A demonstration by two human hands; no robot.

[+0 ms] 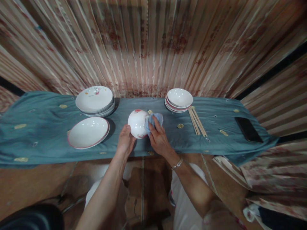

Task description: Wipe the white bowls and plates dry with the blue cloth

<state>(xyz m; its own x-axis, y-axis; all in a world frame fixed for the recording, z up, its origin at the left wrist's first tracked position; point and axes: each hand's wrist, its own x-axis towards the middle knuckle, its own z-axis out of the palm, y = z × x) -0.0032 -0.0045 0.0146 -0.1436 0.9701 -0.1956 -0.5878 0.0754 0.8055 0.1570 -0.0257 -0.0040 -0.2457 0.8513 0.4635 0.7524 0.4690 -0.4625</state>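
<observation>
A white bowl with red flowers (137, 124) is tilted on its side above the middle of the table, its outside facing me. My left hand (126, 139) grips its left edge, thumb on the outer wall. In my right hand (158, 138) is a light blue cloth (153, 121), pressed against the bowl's right side near its base. Part of the cloth is hidden beneath my fingers. To the left of the bowl lie a red-rimmed dish (88, 132) and, behind it, a stack of flowered plates (94, 99).
A stack of small bowls (179, 98) stands at the back right, with several wooden chopsticks (197, 121) beside it. A black phone (248, 129) lies near the right end. Green cloth covers the narrow table (134, 103); a pleated curtain (148, 48) hangs behind.
</observation>
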